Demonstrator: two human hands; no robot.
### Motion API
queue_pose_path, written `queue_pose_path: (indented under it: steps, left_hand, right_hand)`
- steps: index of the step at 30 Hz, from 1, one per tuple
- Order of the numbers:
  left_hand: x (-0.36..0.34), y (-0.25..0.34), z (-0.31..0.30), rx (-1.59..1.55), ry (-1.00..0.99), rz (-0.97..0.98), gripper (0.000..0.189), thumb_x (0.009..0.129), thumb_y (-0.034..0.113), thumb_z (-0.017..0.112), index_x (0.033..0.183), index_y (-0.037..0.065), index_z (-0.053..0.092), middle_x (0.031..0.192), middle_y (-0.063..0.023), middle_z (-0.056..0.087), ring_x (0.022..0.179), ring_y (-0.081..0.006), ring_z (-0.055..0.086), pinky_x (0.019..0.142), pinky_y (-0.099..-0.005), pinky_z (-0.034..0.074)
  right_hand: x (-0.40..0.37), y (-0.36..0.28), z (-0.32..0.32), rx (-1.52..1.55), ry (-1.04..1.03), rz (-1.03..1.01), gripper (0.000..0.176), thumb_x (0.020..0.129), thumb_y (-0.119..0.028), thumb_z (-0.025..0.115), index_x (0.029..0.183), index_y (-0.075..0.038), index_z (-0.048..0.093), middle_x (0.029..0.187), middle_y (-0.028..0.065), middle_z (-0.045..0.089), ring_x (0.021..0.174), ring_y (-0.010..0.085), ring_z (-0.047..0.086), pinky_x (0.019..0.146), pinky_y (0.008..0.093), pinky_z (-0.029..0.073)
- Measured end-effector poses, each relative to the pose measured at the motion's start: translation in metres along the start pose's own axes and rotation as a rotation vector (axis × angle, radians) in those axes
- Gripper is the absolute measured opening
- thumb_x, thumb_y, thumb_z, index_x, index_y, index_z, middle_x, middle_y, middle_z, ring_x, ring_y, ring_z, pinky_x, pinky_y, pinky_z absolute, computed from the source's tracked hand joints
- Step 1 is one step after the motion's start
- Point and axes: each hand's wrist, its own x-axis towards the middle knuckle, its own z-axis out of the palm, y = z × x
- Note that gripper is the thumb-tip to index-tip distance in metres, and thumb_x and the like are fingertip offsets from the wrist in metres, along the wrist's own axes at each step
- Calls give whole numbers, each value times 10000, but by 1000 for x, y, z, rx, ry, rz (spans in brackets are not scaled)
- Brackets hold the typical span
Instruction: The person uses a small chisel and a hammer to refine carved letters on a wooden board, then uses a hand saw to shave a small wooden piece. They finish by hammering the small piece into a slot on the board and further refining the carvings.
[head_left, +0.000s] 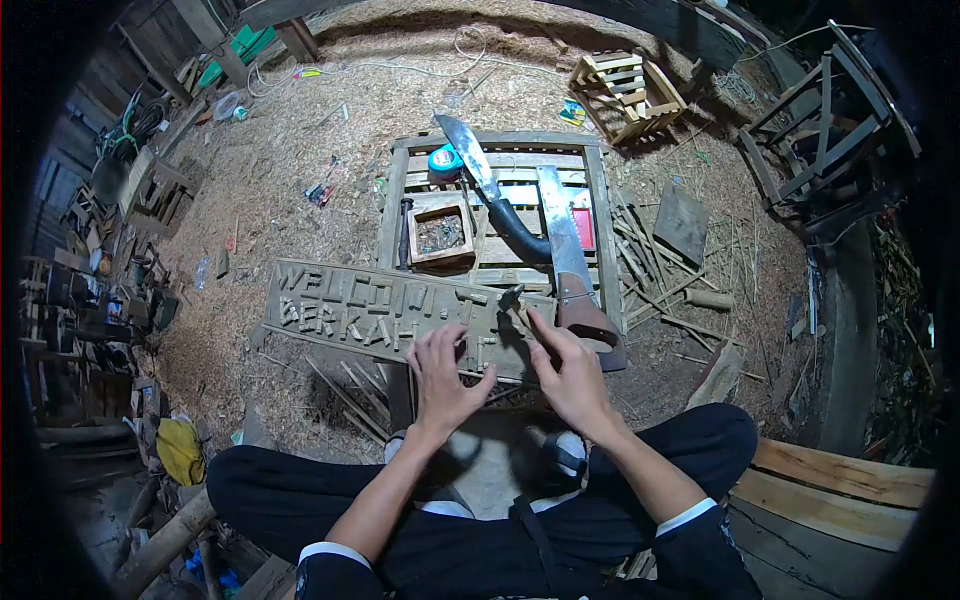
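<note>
A long wooden board (352, 318) lies across the slatted table, with raised wooden letters spelling "WELCOM" and "BERKAH" and more pieces at its right end. My left hand (445, 378) rests on the board's lower edge, thumb and fingers apart, near a small upright wooden piece (482, 352). In my right hand (570, 380) is a small hammer (514, 302); the fingers close round its handle, and its dark head points away from me above the board. Part of the lettering is hidden behind my left hand.
On the slatted table (392, 215) lie a machete (515, 232), a handsaw (566, 235), a blue tape measure (445, 163) and a wooden box (440, 232) of small nails. Beyond stands a wooden crate (640, 100). Bamboo sticks and a dark plank (681, 224) lie to the right.
</note>
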Motion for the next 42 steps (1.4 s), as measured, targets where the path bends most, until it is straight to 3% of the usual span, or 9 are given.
queue_pose_path:
  steps: [5,7,11,15,20,24,32,36,42]
  left_hand:
    - [16,-13,-14,10,-15,-27,774,746,321,835,1417,86,529,1390,-149,528,1347,-347,438,1155,-548,258]
    - [27,-1,-35,63,-228,145,858,733,344,855,1479,100,510,1482,-157,477,1447,-352,378,1172,-580,234]
    - [38,-16,-29,95,-313,230,1175,630,605,916,1599,151,431,1544,-149,437,1519,-337,346,1199,-572,199]
    - [45,-8,-34,117,-360,215,1207,612,536,950,1607,130,399,1527,-140,451,1477,-331,392,1188,-611,210]
    - [59,-3,-48,66,-323,151,826,904,468,791,1568,107,457,1461,-163,523,1416,-314,465,1184,-584,238]
    - [83,-20,-73,82,-353,190,655,952,376,755,1496,83,538,1346,-170,631,1280,-347,576,1135,-534,344]
    - [121,-46,-43,-11,-231,213,442,912,243,782,1323,107,693,1277,-116,673,1229,-311,609,1044,-435,434]
    - [120,-48,-41,-54,-431,225,318,884,196,780,1187,109,735,1259,-111,670,1237,-306,607,1068,-468,441]
    - [115,-58,-37,-124,-324,237,260,899,145,760,1153,90,743,1234,-118,682,1210,-324,620,1070,-456,455]
  right_hand:
    - [14,-2,-6,-64,49,-61,552,955,-53,649,1501,-93,576,1086,210,696,975,436,691,856,503,546]
    - [22,-7,-9,-121,53,-73,578,940,-37,662,1508,-97,570,1093,208,692,974,430,686,862,502,546]
    - [39,11,-5,-300,87,-178,655,893,0,695,1524,-99,551,1129,201,674,993,406,668,889,490,542]
    - [46,25,2,-378,105,-220,654,863,68,660,1498,-45,553,1143,205,665,1050,399,639,917,492,533]
    - [63,29,6,-430,187,-252,700,816,133,618,1493,-34,552,1167,222,641,1046,399,621,931,493,524]
    - [86,24,0,-414,114,-165,722,815,149,603,1508,-41,530,1255,257,601,1148,447,579,997,515,499]
    - [104,31,15,-498,86,-166,805,743,170,665,1502,-63,535,1320,246,573,1177,434,559,1012,501,508]
    - [103,25,20,-579,21,-171,682,781,99,673,1438,-68,592,1327,227,578,1179,402,557,979,494,488]
    - [107,11,27,-720,-66,-187,593,813,2,697,1397,-80,631,1292,195,613,1183,350,560,943,466,453]
